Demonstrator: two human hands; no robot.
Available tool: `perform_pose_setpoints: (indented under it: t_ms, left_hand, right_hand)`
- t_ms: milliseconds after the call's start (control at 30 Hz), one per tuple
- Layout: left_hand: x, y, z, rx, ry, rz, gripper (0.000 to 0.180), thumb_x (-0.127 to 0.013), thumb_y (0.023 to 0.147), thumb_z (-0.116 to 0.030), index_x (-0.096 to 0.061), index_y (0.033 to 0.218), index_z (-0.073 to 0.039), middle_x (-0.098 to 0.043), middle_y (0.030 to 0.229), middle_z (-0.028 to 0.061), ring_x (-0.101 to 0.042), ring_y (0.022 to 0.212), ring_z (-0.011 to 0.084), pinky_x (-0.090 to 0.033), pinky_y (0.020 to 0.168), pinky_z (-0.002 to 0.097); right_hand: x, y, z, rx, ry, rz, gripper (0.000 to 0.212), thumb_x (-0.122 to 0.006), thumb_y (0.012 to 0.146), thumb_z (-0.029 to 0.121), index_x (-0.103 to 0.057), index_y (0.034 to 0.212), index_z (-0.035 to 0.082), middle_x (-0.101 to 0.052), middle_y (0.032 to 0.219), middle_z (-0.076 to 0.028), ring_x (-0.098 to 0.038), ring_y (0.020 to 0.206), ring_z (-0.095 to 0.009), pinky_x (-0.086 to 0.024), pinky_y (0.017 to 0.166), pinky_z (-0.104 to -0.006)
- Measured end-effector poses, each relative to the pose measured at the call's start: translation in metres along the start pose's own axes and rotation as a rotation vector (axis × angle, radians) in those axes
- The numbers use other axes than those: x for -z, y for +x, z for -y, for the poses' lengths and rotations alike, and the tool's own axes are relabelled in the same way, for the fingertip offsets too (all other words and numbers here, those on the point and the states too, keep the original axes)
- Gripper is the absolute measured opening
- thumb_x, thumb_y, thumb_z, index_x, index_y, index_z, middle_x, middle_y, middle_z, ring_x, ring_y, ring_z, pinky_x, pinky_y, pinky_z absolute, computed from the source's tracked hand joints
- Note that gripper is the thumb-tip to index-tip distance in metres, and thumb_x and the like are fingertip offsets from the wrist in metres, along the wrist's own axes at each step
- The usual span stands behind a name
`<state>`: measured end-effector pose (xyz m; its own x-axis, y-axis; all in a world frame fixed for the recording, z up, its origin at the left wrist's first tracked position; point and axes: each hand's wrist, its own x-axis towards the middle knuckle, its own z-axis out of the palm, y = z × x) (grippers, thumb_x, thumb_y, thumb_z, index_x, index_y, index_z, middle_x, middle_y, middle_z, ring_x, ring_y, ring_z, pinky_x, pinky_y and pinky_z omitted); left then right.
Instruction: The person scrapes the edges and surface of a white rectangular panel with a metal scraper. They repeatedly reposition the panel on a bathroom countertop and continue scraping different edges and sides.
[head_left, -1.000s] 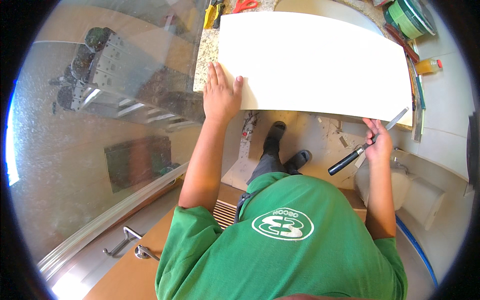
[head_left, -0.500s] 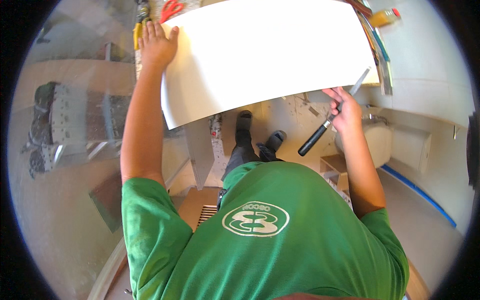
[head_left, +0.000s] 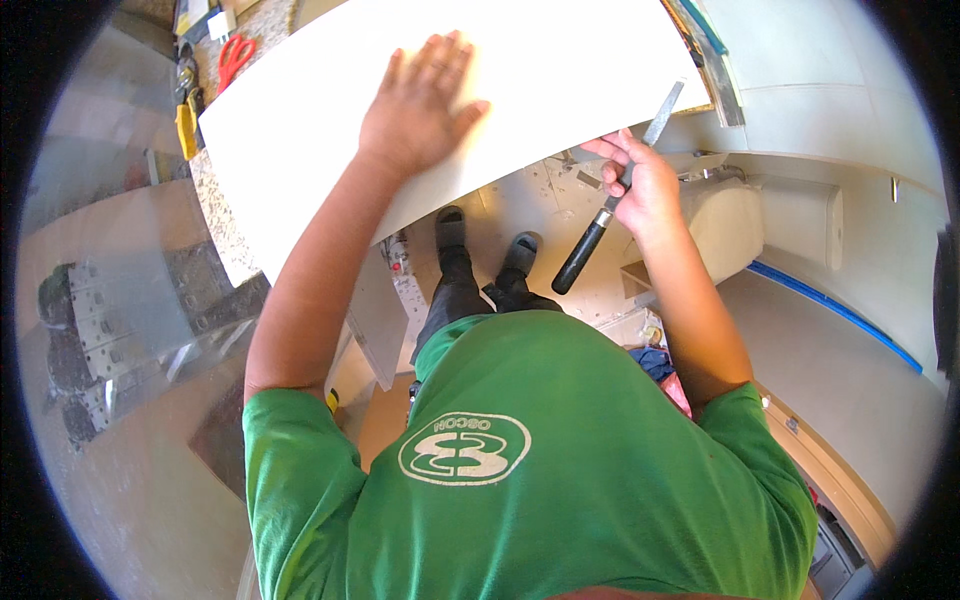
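A large white panel (head_left: 310,130) lies on a speckled countertop, its near edge jutting out over the floor. My left hand (head_left: 415,115) rests flat on top of it, fingers stretched out and empty. By the panel's near right edge, my right hand (head_left: 645,185) is closed round a file (head_left: 590,245) where its grey blade meets the ferrule. The file's black handle points down and left, and its blade slants up to the right near the panel's corner. Some fingers of my right hand reach to the panel's edge; whether they touch it I cannot tell.
Red-handled scissors (head_left: 235,58) and yellow-handled snips (head_left: 187,125) lie on the countertop (head_left: 225,230) at the far left. A glass pane (head_left: 120,240) stands at left. Below the panel are my sandalled feet (head_left: 452,232) and floor scraps. A blue pipe (head_left: 840,315) runs along the right.
My left hand has moved from the panel's left edge to its middle and now lies flat there. My right hand still holds the file near the edge. The view has shifted, showing more countertop.
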<state>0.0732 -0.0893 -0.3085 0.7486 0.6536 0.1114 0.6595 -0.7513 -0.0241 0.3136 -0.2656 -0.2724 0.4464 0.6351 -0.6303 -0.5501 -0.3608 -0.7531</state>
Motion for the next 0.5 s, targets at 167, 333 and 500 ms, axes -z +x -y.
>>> perform_pose_setpoints:
  t_ms: [167, 333, 500]
  left_hand:
    - [0.027, -0.018, -0.069, -0.232, -0.177, 0.138, 0.069, -0.034, 0.108, -0.052, -0.021, 0.166, -0.018, -0.018, 0.173, 0.0034, -0.015, 0.16, 0.021, -0.009, 0.131, 0.0466]
    - [0.031, -0.025, -0.086, -0.35, -0.15, 0.153, 0.07, -0.051, 0.101, -0.021, -0.025, 0.165, -0.018, -0.023, 0.172, -0.0022, -0.021, 0.158, 0.0177, -0.014, 0.132, 0.0461]
    - [0.032, -0.023, -0.082, -0.386, -0.154, 0.132, 0.073, -0.051, 0.096, -0.011, -0.028, 0.165, -0.021, -0.025, 0.171, -0.004, -0.024, 0.157, 0.0169, -0.018, 0.131, 0.0453]
  right_hand:
    - [0.003, 0.001, 0.0, -0.007, 0.017, 0.023, 0.035, -0.049, 0.109, 0.028, -0.06, 0.12, -0.004, -0.074, 0.107, -0.023, -0.049, 0.058, -0.013, -0.035, 0.049, -0.0243]
    - [0.006, 0.002, -0.001, -0.01, 0.035, 0.04, 0.038, -0.052, 0.109, 0.031, -0.062, 0.12, -0.005, -0.075, 0.107, -0.021, -0.053, 0.059, -0.015, -0.037, 0.048, -0.0241]
    - [0.013, 0.002, -0.004, 0.007, -0.012, 0.07, 0.045, -0.053, 0.108, 0.034, -0.059, 0.129, -0.006, -0.075, 0.109, -0.02, -0.059, 0.061, -0.013, -0.038, 0.047, -0.0224]
